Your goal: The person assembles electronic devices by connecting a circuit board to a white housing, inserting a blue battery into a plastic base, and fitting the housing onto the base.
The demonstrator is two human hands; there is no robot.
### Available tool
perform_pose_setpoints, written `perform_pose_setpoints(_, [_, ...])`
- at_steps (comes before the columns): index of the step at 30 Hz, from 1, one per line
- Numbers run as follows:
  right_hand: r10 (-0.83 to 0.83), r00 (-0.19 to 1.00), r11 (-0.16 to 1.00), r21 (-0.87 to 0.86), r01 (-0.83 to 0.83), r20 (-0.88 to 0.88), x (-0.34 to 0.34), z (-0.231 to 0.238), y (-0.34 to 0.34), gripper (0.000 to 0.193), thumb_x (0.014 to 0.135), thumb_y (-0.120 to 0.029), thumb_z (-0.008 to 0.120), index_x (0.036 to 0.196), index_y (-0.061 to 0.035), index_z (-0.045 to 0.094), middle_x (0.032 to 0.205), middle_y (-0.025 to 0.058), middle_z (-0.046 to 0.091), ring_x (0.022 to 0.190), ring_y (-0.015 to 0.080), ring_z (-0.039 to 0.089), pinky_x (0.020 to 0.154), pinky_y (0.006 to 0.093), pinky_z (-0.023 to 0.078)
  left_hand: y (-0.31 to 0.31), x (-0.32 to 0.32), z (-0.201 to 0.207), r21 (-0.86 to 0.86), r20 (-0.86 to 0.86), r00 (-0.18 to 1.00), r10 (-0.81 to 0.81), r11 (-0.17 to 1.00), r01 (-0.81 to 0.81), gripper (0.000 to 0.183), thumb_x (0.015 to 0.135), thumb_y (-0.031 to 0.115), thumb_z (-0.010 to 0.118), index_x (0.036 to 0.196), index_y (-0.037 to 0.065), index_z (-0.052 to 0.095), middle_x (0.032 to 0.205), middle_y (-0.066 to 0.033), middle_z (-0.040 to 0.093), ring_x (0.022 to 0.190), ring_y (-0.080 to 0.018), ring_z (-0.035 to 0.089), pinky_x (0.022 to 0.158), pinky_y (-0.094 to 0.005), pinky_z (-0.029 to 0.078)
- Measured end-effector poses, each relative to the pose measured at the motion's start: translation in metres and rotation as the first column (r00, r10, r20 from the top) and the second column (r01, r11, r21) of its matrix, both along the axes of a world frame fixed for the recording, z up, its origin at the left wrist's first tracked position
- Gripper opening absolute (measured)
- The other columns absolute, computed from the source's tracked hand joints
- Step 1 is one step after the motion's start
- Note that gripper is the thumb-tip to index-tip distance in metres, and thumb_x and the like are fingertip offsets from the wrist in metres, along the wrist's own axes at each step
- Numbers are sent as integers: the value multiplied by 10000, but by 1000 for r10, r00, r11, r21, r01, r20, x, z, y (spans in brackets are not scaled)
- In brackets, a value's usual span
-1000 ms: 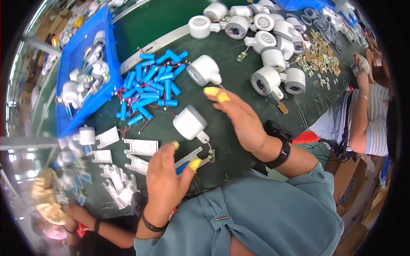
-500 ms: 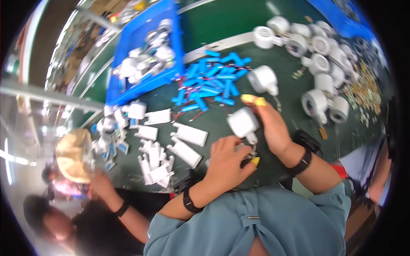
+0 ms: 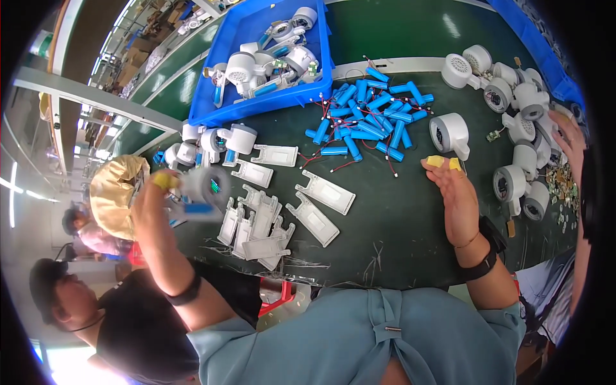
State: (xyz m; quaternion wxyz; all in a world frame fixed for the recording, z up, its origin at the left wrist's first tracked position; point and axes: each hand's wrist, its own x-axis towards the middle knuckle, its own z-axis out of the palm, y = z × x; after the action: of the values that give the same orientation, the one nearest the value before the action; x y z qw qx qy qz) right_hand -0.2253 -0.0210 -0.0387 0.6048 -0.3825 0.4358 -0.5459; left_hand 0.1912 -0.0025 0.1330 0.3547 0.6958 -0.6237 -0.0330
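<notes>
The left hand [image 3: 149,210], at the left of the frame, is clamped on a white fan unit [image 3: 204,185], which is so blurred that the exact finger contact cannot be made out; a blue streak [image 3: 197,210] is seen under it. A gold-coloured bag [image 3: 112,196] is partly covered by that hand. The right hand [image 3: 454,202], right of centre, is held with fingers loosely extended; its yellow-covered fingertips [image 3: 435,161] are placed just below a second fan unit [image 3: 449,135], and whether contact is made cannot be told. On the counter [image 3: 366,263], white plastic covers [image 3: 263,218] are gathered left of centre, some hidden beneath others. Above centre, blue cells [image 3: 372,119] are heaped, partly hidden by one another. The blue crate [image 3: 269,106] is cut off by the upper edge. At the right, clustered fan units [image 3: 523,160] are partly covered by another person's hand [image 3: 569,136].
</notes>
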Motion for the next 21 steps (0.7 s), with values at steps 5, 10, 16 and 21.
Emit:
perform_pose_setpoints(5, [-1,1000,1000,-15,1,1,1,1,0,416,1061,-276,351,1270,27,544,1285,191,612,1238,251,559,1098,355,378,-56,149,-16,112,274,887,372,903,-414,271,930,184,518,972,-43,659,935,-144,648,849,-254,614,716,-375,466])
perform_pose_setpoints(10, [-17,1000,1000,4,17,-21,4,1,0,395,1056,-263,371,1241,24,568,1267,183,623,1215,237,569,1091,349,383,-80,155,-48,-39,488,825,283,952,-304,230,917,143,543,1025,-28,652,971,-170,650,834,-295,622,727,-388,481])
perform_pose_setpoints(16, [-10,995,1000,-29,8,-101,4,1,0,358,1053,-243,408,1222,16,588,1221,143,647,1181,207,576,1073,333,390,-77,94,-83,-260,648,741,176,966,-1,228,906,113,566,1080,-13,642,1004,-183,648,825,-311,623,737,-387,494])
perform_pose_setpoints(21, [32,975,998,-47,-44,-219,7,4,3,249,1020,-129,510,1227,-16,587,1171,64,652,1111,123,571,992,263,414,-26,-64,-99,221,338,805,-487,873,435,417,798,17,658,1211,0,598,1146,-192,607,991,-353,609,846,-417,501])
